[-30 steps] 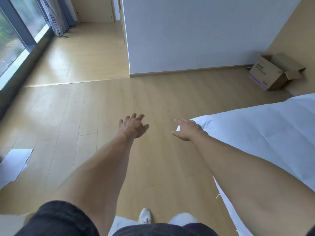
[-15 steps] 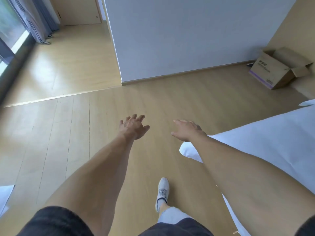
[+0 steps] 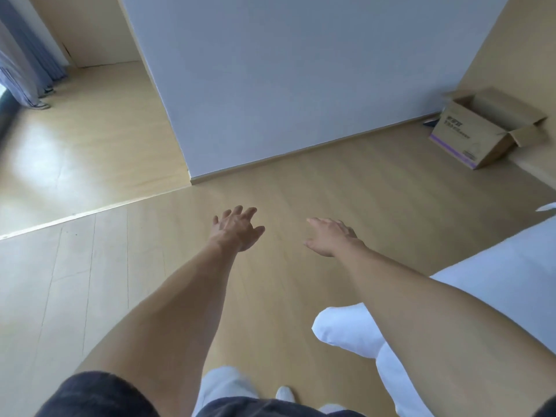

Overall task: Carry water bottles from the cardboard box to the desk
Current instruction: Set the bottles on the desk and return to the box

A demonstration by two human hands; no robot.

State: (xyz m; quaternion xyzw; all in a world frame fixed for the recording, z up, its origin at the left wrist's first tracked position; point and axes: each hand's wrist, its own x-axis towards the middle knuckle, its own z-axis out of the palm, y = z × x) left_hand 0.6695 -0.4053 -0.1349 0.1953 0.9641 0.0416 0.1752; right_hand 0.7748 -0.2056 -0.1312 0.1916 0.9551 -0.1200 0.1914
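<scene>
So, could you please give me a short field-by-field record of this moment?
left hand: open, holds nothing, stretched out over the floor
right hand: open, holds nothing, stretched out over the floor
cardboard box: on the floor in the far right corner by the wall, flaps open, contents not visible
water bottles: none in view
desk: not in view
bed: white bedding at the right
curtain: far left
</scene>
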